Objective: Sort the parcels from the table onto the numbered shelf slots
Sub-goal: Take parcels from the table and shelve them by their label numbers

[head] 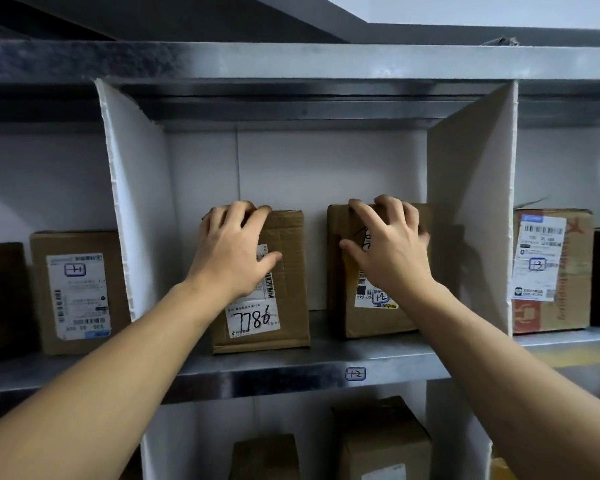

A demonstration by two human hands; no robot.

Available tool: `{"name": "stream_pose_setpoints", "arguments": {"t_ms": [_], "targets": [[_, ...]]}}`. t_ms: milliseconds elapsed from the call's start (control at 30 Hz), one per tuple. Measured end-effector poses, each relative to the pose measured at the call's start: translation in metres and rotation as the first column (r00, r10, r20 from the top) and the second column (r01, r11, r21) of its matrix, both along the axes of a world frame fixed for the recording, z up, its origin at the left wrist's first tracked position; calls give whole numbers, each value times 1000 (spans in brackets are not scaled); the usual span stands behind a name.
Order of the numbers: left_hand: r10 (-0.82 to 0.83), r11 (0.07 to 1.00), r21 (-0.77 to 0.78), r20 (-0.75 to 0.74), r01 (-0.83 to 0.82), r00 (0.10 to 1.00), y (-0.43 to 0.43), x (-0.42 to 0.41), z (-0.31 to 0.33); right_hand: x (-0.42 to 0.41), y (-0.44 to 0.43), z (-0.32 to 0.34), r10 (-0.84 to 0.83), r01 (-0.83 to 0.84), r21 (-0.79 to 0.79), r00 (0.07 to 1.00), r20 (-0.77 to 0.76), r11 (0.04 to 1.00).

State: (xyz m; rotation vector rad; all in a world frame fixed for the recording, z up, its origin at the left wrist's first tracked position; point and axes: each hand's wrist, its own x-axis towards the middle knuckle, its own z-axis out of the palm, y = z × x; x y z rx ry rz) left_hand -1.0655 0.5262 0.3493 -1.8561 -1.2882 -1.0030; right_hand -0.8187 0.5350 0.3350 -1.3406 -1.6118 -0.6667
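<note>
- left hand (232,251): fingers curled over the top edge of the left box (291,271), thumb pressed on its front face; gripping it.
- right hand (388,251): fingers hooked over the top edge of the right box (340,289), thumb spread on the front; gripping it.
- both boxes are under the hands, in the same slot, standing upright on the shelf (291,372). Long axis is vertical, labelled faces toward the camera.
- left box label (253,320) is below the left wrist, with its handwritten digits upside down.
- right box sticker (374,299) is mostly hidden by the right hand.
- left box bottom edge sits near the shelf front lip; right box is set a bit further back.
- clear gap between the two boxes, between the thumbs.
- left divider (136,202) is outward of the left hand, with open room between it and the left box.
- right divider (471,202) is outward of the right hand. A dark patch lies between it and the right box; shadow or object, cannot tell.
- free height above the fingertips, up to the shelf above.
- tag (355,374) is on the shelf lip, below and between the forearms.
- left-slot box (77,292) is past the left divider, upright, label forward.
- right-slot box (551,271) is past the right divider, upright, label forward.
- lower boxes (381,441) are on the tier under the forearms.
</note>
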Motion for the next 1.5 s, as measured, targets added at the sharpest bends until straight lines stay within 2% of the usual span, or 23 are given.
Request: {"name": "stream_pose_setpoints", "arguments": {"t_ms": [333, 433, 567, 967, 1167, 1367, 1500], "targets": [[29, 999, -13, -4, -29, 1000, -13, 4, 4, -3, -8, -2, 10, -10, 0, 1000, -20, 1000], [-2, 1000, 22, -22, 2, 1000, -24, 3, 1, -3, -16, -3, 4, -3, 8, 998, -60, 1000], [-76, 997, 26, -16, 77, 997, -41, 4, -8, -4, -32, -11, -2, 3, 32, 999, -36, 999], [-109, 990, -93, -29, 106, 994, -92, 1, -28, -13, -88, -42, -83, 92, -64, 988, 133, 994], [-118, 977, -179, -7, 115, 993, -134, -2, -53, -9, -143, -69, -76, 110, -191, 981, 178, 975], [-180, 951, -248, 32, 183, 983, -164, 24, -78, 23, -194, -90, -165, 233, -297, 957, 237, 926], [-231, 939, -259, 15, 227, 973, -172, 59, -82, 58, -219, -87, -224, 290, -312, 947, 230, 905]]}}
